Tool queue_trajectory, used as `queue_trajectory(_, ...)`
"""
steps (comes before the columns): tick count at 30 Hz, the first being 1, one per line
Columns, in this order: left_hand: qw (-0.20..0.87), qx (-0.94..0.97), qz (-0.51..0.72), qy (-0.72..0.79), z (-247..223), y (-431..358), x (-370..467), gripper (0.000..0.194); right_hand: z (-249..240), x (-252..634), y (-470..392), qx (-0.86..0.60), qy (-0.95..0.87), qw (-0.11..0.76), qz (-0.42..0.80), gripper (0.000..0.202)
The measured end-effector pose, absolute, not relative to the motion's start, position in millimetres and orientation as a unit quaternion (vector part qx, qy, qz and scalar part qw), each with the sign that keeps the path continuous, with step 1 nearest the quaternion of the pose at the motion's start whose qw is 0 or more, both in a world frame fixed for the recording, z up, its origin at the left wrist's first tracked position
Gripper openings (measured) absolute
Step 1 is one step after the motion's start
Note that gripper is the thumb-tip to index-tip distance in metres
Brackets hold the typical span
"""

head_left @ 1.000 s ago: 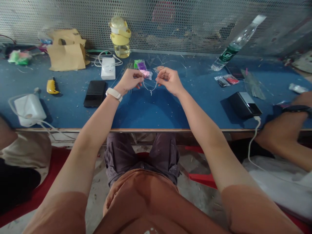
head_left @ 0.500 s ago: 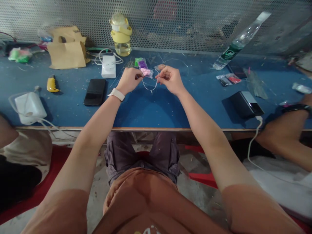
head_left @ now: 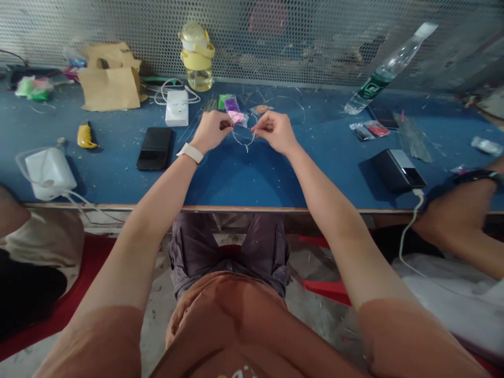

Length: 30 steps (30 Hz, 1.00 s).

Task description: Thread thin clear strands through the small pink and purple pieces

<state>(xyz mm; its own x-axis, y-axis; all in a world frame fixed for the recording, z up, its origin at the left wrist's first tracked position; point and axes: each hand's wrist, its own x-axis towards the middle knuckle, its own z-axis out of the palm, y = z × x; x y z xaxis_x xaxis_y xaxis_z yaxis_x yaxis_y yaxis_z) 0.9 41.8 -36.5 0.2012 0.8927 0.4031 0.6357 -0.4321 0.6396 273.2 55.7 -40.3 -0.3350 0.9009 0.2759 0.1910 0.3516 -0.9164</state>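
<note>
Holding a thin pale strand (head_left: 238, 142) over the worktop (head_left: 244, 181), well in from the front edge and between the left and right ends. Pinching one side of it with the left hand (head_left: 211, 131), thumb and fingers clamped on it; pinching the other side with the right hand (head_left: 277, 132), likewise closed on it. Letting it sag in a U between the two, with a small dangling piece (head_left: 247, 149) at the lowest point. Impossible to tell whether touching the worktop below. Wearing a pale band (head_left: 191, 153) on the left wrist.

Just beyond the strand, toward the back edge: a pink packet (head_left: 236, 117), then a purple packet (head_left: 231, 104) and a green packet (head_left: 222, 100). Just behind the right hand, a brownish packet (head_left: 260, 109).

Left of the left hand: a flat black case (head_left: 155, 148), with a white box (head_left: 177, 107) farther back and a yellow cutter (head_left: 85, 136) farther left. Along the back edge, a yellow-topped bottle (head_left: 199, 60) and a brown paper bag (head_left: 110, 89).

Toward the right end: a clear bottle (head_left: 368, 89) with a green label near the back edge, and a dark device (head_left: 397, 170) near the front edge, plugged into a white cable (head_left: 408, 226). Beyond that, at the front edge, another person's arm (head_left: 464, 205).
</note>
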Motion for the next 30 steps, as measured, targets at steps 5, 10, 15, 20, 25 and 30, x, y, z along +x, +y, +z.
queue_trajectory(5, 0.129, 0.775, 0.356, 0.507, -35.4, 39.4, 3.5, 0.006, -40.9, 274.6, 58.1, -0.387, -0.712, 0.433, 0.394, 0.049)
queue_trajectory(10, 0.081, 0.795, 0.338, 0.497, -34.0, 45.4, -4.2, 0.010, -37.3, 281.8, 56.8, -0.392, -0.734, 0.424, 0.358, 0.042)
queue_trajectory(15, 0.074, 0.797, 0.313, 0.511, -36.8, 48.6, -5.9, 0.014, -31.9, 289.9, 56.5, -0.377, -0.754, 0.407, 0.353, 0.036)
queue_trajectory(20, 0.087, 0.786, 0.342, 0.508, -37.5, 42.4, 1.8, 0.008, -33.6, 283.4, 55.5, -0.392, -0.722, 0.436, 0.368, 0.039)
queue_trajectory(25, 0.146, 0.754, 0.375, 0.520, -38.6, 40.0, 7.6, 0.002, -35.6, 271.6, 52.3, -0.410, -0.697, 0.457, 0.370, 0.045)
queue_trajectory(30, 0.178, 0.740, 0.385, 0.522, -39.5, 39.2, 9.3, 0.007, -36.9, 269.6, 52.4, -0.413, -0.692, 0.450, 0.385, 0.046)
